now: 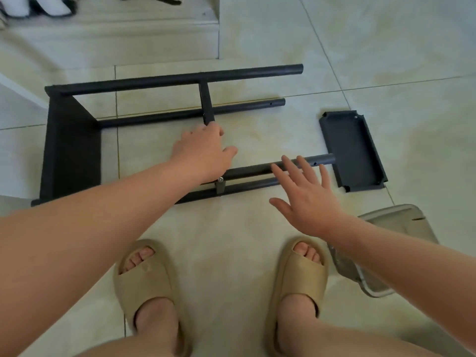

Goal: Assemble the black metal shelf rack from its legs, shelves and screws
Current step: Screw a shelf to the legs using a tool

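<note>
The half-built rack (pixel 72 140) lay on its side on the pale tiled floor (pixel 257 228), probably so its open leg ends could be reached from where the person stood. One black shelf (pixel 69 148) closed its left end, and four black legs ran rightward from it: the far top leg (pixel 180 78), a shorter leg (pixel 190 113) behind, and two near legs (pixel 247 173) lying close together. A crossbar (pixel 207 104) ran from the top leg toward the viewer, with a small silver screw (pixel 220 179) showing at its near end.

A second shelf (pixel 353 150), tray-like with its rims turned up, lay loose just beyond the legs' free ends, touching the tip of one near leg; it seemed staged there for fitting onto them next.

The left hand (pixel 203 153) was curled over the crossbar, likely steadying the frame; how firmly it gripped I could not tell. The right hand (pixel 306 194) was spread wide and held nothing, hovering over the near legs as if reaching for them or the loose shelf.

Two feet in tan slippers (pixel 152 289) stood at the near edge. A grey plastic container (pixel 386 251) sat on the floor to the right, and a low step (pixel 128 39) rose at the far side.
</note>
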Demonstrator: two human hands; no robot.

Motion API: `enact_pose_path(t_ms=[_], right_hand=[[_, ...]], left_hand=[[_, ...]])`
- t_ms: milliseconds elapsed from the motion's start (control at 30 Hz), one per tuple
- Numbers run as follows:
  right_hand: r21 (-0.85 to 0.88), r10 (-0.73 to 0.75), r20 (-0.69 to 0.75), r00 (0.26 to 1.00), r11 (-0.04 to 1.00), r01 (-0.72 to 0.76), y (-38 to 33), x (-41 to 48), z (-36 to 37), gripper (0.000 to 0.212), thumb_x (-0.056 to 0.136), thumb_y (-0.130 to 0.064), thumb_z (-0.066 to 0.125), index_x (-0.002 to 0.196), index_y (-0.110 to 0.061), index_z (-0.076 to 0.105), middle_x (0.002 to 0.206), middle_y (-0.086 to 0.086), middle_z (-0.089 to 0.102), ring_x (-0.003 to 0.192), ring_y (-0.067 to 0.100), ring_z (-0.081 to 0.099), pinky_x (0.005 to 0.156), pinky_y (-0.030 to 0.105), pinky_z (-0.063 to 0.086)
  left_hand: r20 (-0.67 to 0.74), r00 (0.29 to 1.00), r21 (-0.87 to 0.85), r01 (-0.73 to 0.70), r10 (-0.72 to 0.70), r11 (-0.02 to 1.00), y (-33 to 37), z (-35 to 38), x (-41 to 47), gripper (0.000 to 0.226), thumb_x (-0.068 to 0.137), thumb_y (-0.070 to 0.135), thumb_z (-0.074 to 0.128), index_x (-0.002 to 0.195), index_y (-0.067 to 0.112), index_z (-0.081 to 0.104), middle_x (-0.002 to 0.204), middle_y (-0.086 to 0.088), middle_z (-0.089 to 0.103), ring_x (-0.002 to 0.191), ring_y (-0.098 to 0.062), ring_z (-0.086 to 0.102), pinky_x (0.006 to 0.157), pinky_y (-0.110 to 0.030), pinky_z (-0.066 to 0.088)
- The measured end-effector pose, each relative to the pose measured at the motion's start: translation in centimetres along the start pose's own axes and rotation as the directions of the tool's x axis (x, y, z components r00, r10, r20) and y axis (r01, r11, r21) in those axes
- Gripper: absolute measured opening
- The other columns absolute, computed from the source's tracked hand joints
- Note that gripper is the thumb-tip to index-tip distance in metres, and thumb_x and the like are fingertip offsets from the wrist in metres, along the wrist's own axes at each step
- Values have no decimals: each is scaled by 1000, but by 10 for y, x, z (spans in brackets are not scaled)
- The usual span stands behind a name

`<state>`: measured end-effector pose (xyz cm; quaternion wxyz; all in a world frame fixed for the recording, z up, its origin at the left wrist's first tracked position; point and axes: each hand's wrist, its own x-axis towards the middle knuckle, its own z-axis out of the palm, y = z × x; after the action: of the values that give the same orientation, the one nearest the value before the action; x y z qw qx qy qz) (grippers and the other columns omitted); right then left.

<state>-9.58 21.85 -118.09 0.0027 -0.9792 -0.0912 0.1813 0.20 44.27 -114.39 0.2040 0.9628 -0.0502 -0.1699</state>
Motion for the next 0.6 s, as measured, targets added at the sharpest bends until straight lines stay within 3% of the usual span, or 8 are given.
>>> enact_pose_path(t_ms=[133,267,433,600], right_hand=[[-61,155,79,985,987,-151,42,-50,13,77,95,-71,8,157,-35,-21,167,-2,-23,152,30,-24,117,64,-11],[-53,253,133,958,967,-248,81,-97,30,79,91,-72,1,155,-35,-24,166,-2,-27,152,29,-26,118,62,-10],[-25,379,192,905,924,-382,125,-137,57,74,99,-67,11,158,-33,-19,167,-2,-21,154,29,-20,121,58,-5],[114,438,237,867,874,-473,157,-153,87,69,105,-56,26,162,-27,0,170,-1,8,155,26,11,122,49,21]], left_hand=[[134,966,135,-241,223,961,58,5,-13,52,97,51,50,140,24,43,146,-5,44,130,-30,42,100,-43,39],[324,862,228,-471,390,852,115,27,-27,48,97,51,49,137,25,43,141,-5,45,124,-28,44,97,-43,42],[518,691,264,-690,504,674,172,75,-35,52,97,45,51,144,25,37,148,-6,39,131,-32,40,103,-48,42],[572,594,226,-777,566,587,209,136,-40,54,96,38,55,146,32,36,157,-9,27,136,-33,33,105,-49,40]])
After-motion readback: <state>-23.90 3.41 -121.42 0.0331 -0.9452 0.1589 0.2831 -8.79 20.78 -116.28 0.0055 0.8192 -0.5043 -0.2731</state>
